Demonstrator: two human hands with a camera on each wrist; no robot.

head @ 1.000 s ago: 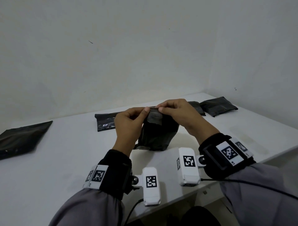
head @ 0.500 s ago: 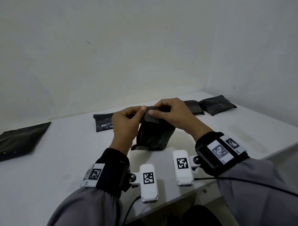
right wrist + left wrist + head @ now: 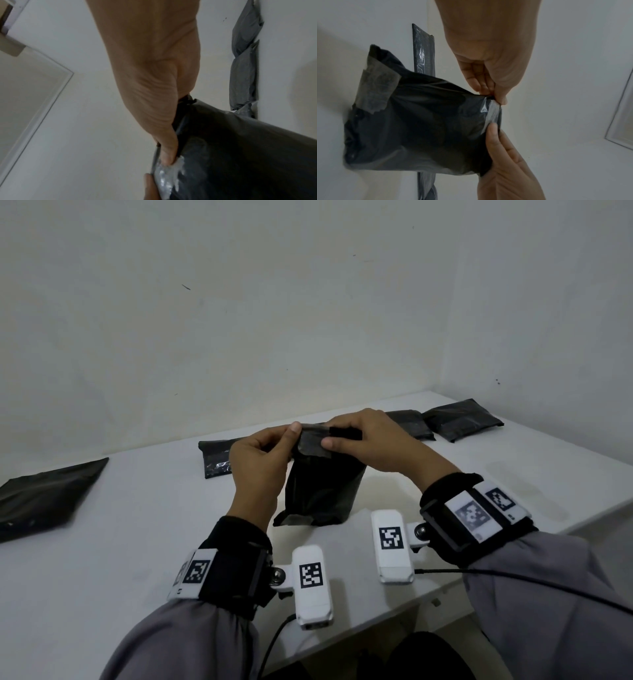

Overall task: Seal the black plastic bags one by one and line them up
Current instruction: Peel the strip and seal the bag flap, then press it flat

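Note:
A filled black plastic bag (image 3: 318, 491) stands upright on the white table (image 3: 102, 559) in front of me. My left hand (image 3: 291, 436) pinches the left end of its folded top. My right hand (image 3: 330, 438) pinches the top beside it, thumb on the greyish flap. In the left wrist view the left hand (image 3: 498, 100) grips the glossy seal strip of the bag (image 3: 428, 128) from above, and the right hand's thumb (image 3: 493, 135) presses it from below. The right wrist view shows the right hand (image 3: 169, 159) on the shiny strip of the bag (image 3: 240, 155).
A flat black bag (image 3: 215, 457) lies behind the held one. Two filled black bags (image 3: 411, 422) (image 3: 462, 419) lie side by side at the back right by the wall. Another black bag (image 3: 44, 498) lies at the far left. The table's front edge runs under my wrists.
My right thumb has slid down and left over the folded top, toward the left hand. Both hands and the bag stay in nearly the same place.

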